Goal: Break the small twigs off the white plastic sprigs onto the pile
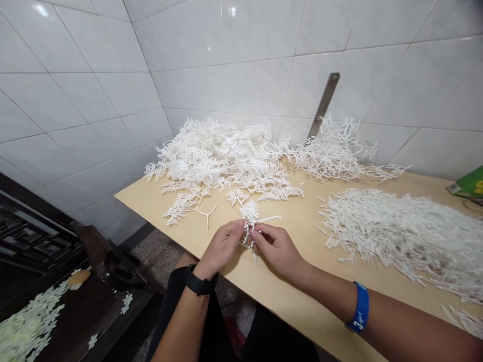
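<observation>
Between my two hands, just above the table's front edge, is a white branching plastic sprig (249,211) with many short twigs. My left hand (225,245) pinches it from the left side with thumb and fingers. From the right, my right hand (277,247) grips its stem, thumb and fingertips closed together. A thin white stalk (269,218) sticks out to the right over my right hand. Small twigs hang below the fingertips, partly hidden by them. A bare Y-shaped white stem (207,217) lies on the table to the left of my hands.
A big heap of white sprigs (222,156) covers the back left of the wooden table (302,246). More bare branching stems (335,151) lie by a metal bar (324,105). Loose white pieces (400,231) are piled at right. Pale flowers (33,322) rest on dark furniture at lower left.
</observation>
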`<state>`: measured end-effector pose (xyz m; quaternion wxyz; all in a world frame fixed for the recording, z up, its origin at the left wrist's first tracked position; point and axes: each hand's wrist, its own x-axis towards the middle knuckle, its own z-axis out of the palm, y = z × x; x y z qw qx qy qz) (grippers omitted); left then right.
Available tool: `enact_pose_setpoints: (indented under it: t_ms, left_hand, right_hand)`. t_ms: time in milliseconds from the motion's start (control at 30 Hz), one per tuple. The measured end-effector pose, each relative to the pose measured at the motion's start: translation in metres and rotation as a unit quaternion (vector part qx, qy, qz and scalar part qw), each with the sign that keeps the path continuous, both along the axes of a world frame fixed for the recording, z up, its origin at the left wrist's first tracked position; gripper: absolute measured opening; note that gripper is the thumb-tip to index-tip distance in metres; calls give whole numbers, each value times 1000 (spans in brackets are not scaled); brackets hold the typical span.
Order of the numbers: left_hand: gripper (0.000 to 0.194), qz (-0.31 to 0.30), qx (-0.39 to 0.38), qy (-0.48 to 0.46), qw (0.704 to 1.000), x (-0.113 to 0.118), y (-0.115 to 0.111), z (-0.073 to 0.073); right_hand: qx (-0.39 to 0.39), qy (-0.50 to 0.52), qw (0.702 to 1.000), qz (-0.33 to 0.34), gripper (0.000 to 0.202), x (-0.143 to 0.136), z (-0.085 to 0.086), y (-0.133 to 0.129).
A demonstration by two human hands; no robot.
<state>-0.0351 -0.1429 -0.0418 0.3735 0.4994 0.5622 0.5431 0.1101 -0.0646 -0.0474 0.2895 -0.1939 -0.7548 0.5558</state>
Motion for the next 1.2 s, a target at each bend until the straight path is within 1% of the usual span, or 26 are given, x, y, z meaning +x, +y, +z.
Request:
enact_pose_setpoints:
  t_ms: [100, 233, 333, 467, 600, 700, 833, 900, 1100, 1200]
  left_hand:
    - [38, -7, -9, 2, 1000, -1, -1, 2]
    - [34, 17, -10, -45, 999, 0, -3, 5]
    - [34, 54, -29, -64, 996, 1, -2, 6]
    - [32, 112, -44, -89, 989, 3, -1, 3]
    - [29, 136, -29, -103, 985, 4, 1, 1]
    - [27, 141, -21, -122, 982, 3, 1, -1]
    - [28, 129, -22, -168, 977, 2, 2, -1]
    - [29, 132, -21, -181, 974, 3, 3, -1]
    - [27, 156, -8, -186, 970, 5, 3, -3]
    - [28, 155, -6, -181, 971, 4, 3, -4]
  right_hand:
    - [-13, -13, 1000, -5, 36, -1, 1, 0]
    - [-12, -21, 1000, 18, 39, -1, 3, -1]
    - [-11, -31, 999, 31, 38, -1, 5, 0]
    - [-9, -32, 999, 28, 35, -2, 4, 1]
    - [-3, -24, 999, 21, 33, -4, 3, 1]
    - [-3, -25, 999, 25, 32, -5, 2, 2]
    - [-16, -26, 999, 37, 30, -7, 2, 5]
    - [-14, -20, 999, 30, 31, -8, 2, 5]
    - [59, -27, 998, -8, 29, -6, 4, 1]
    - [72, -29, 997, -10, 29, -5, 3, 0]
